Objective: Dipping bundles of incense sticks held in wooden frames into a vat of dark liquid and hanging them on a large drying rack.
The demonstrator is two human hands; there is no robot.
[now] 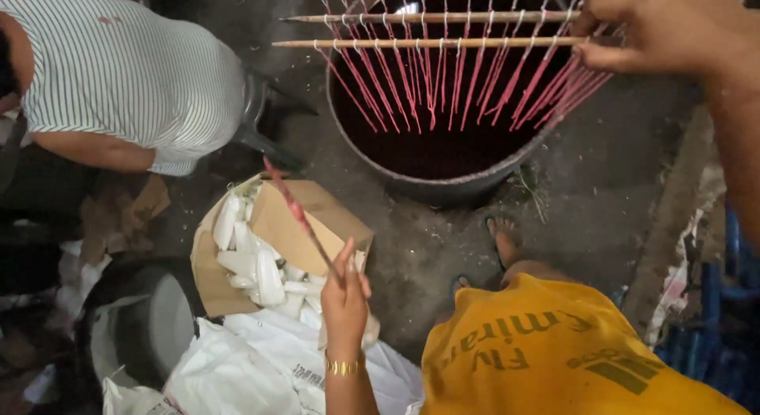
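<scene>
While the left hand pinched one thin red-stained stick between nearly closed fingertips above the cardboard box of white pieces, the right hand farther off clasped three wooden rods strung with red wicks over the dark round vat.

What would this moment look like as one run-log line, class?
left hand: pinches thin red stick over cardboard box | right hand: grips rod with hanging red strands above dark drum

I'm seeing a dim, gritty concrete floor, white plastic sacks near left, blue crates on the right.
</scene>
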